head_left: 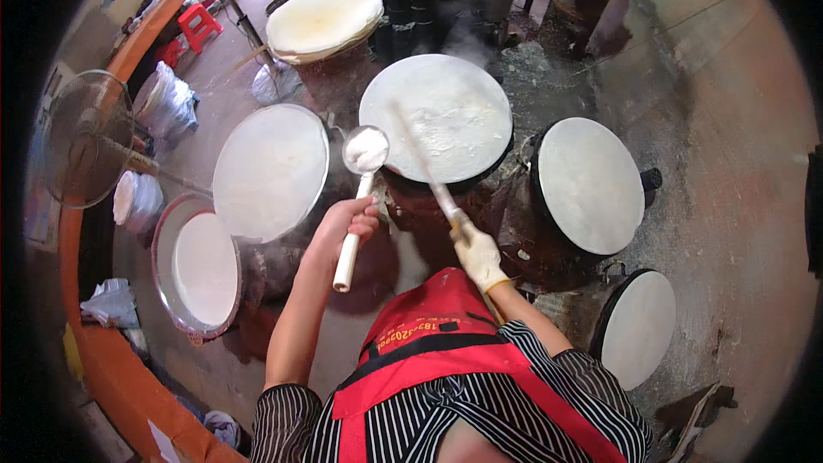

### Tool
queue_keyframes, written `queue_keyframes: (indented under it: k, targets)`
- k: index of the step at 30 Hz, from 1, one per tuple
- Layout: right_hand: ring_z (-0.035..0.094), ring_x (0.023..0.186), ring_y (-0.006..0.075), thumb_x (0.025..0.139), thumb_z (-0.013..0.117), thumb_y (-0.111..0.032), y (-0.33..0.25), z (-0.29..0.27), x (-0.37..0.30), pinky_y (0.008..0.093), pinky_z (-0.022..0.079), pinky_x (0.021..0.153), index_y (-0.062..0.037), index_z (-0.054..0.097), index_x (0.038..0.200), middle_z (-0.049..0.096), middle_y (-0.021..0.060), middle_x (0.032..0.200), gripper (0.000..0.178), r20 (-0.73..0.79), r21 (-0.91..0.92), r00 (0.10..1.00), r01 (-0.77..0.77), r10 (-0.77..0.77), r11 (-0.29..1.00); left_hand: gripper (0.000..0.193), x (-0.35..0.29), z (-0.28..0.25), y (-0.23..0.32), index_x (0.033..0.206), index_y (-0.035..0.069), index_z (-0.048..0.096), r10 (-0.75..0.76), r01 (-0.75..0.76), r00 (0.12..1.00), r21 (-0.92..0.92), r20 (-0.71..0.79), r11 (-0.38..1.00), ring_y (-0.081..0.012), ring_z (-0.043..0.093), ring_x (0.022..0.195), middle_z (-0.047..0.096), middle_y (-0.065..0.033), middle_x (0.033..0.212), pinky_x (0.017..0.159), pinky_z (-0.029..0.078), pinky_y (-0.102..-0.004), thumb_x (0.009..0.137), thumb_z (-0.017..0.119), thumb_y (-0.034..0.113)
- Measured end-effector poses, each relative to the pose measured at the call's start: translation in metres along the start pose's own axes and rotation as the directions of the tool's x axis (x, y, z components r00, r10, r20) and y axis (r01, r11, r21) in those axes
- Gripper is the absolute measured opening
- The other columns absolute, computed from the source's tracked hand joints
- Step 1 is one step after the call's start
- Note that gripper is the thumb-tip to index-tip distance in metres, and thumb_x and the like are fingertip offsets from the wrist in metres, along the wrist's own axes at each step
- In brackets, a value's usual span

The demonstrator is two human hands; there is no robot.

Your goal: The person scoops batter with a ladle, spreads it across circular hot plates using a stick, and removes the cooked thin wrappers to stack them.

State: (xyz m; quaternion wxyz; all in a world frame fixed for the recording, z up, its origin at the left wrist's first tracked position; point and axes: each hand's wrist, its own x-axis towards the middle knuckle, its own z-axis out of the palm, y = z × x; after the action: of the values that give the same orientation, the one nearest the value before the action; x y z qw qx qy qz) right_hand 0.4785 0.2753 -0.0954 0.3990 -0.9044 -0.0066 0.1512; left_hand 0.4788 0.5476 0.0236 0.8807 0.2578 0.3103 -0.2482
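Observation:
My bare left hand is closed round the white handle of a ladle, whose round bowl holds white batter. On my right hand is a pale glove, its fingers wrapped round a long flat stick, perhaps a wooden spatula. The far part of this stick is blurred and reaches over the round griddle in front of me. A white, slightly bumpy batter layer covers that griddle. The ladle bowl is just left of the griddle's near left rim.
White-covered round griddles stand at left, right and lower right. A wide basin of white batter is at lower left. Stacked pale flatbreads, a stand fan and a red stool are farther off.

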Motion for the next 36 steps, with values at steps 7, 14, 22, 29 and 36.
queue_keyframes:
  k: [7,14,22,29,36]
  targets:
    - [0.059,0.083,0.0415,0.089,0.053,-0.034,0.023,-0.031,0.028,0.0403,0.047,0.07,-0.0161,0.05,0.126,0.059,0.0269,0.089,0.041,-0.409,0.101,0.884,0.29,-0.226,0.952,0.008,-0.067,-0.052,-0.059,0.087,0.004,0.043,0.191,-0.213,0.954,-0.076,-0.23,0.974,-0.0017,0.033,0.049,0.043,-0.0002,0.069,0.034,0.024,-0.0134,0.09,0.05,0.008]
    - [0.058,0.087,0.0416,0.084,0.058,-0.028,-0.04,0.02,0.0,0.0434,0.048,0.071,-0.0164,0.048,0.128,0.06,0.0263,0.091,0.046,0.241,0.05,0.91,0.336,-0.338,0.941,0.011,-0.132,-0.113,-0.124,0.096,-0.003,0.041,0.112,-0.297,0.948,-0.696,-0.299,0.653,-0.0042,0.034,0.048,0.044,-0.0051,0.074,0.035,0.03,-0.0149,0.093,0.044,0.007]
    - [0.061,0.078,0.033,0.073,0.064,-0.02,-0.218,0.175,0.04,0.042,0.049,0.068,-0.0098,0.051,0.097,0.059,0.012,0.087,0.029,0.496,-0.099,0.418,0.898,-0.761,0.429,0.011,-0.192,-0.197,-0.151,0.097,-0.004,0.042,0.327,-0.64,0.768,-0.677,-0.55,0.363,-0.005,0.034,0.047,0.045,-0.0053,0.074,0.036,0.029,-0.016,0.093,0.044,0.006]
    - [0.062,0.074,0.0295,0.076,0.06,-0.023,-0.276,0.239,0.068,0.041,0.051,0.062,-0.0118,0.054,0.091,0.056,0.011,0.089,0.02,0.686,-0.176,0.284,0.958,-0.67,0.226,0.009,-0.23,-0.288,-0.111,0.095,-0.002,0.041,0.357,-0.722,0.687,-0.647,-0.633,0.243,-0.0052,0.033,0.047,0.043,-0.0048,0.072,0.036,0.03,-0.0162,0.09,0.046,0.003]
    - [0.062,0.075,0.0322,0.08,0.058,-0.026,-0.321,0.232,0.097,0.0422,0.05,0.066,-0.0104,0.06,0.087,0.062,0.0127,0.083,0.018,0.699,-0.253,0.42,0.902,-0.578,0.35,0.008,-0.23,-0.343,-0.054,0.095,-0.002,0.04,0.358,-0.635,0.758,-0.74,-0.544,0.221,-0.0056,0.034,0.047,0.043,-0.0047,0.071,0.035,0.031,-0.0166,0.09,0.044,0.002]
